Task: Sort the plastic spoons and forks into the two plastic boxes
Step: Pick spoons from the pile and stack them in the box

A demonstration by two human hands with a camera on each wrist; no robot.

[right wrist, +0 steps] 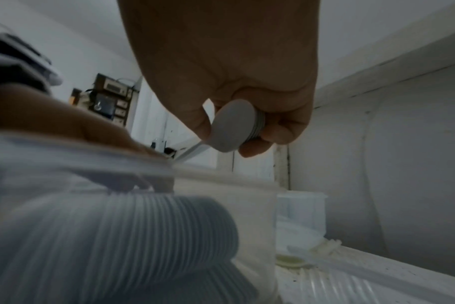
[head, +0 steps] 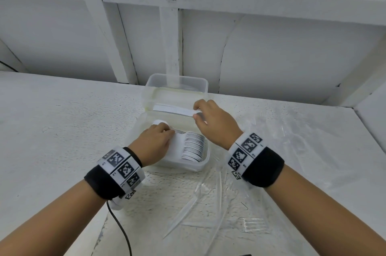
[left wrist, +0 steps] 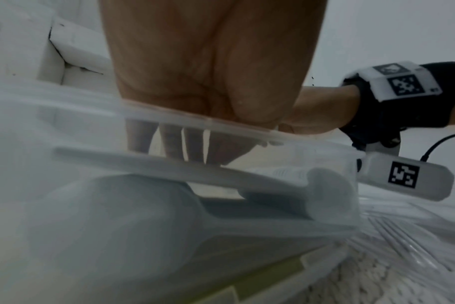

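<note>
My right hand pinches a small stack of white spoons by their bowls above the near box. My left hand reaches into that box, fingers curled on the nested spoons there. Clear forks lie at the desk's near edge.

Both forearms were bare. Each wrist wore a black band carrying a white block printed with black square markers. A black cable trailed from the left one.

Both arms reach fwd; left hand palm-down, fingers curled; right hand fingers pinched shut.
</note>
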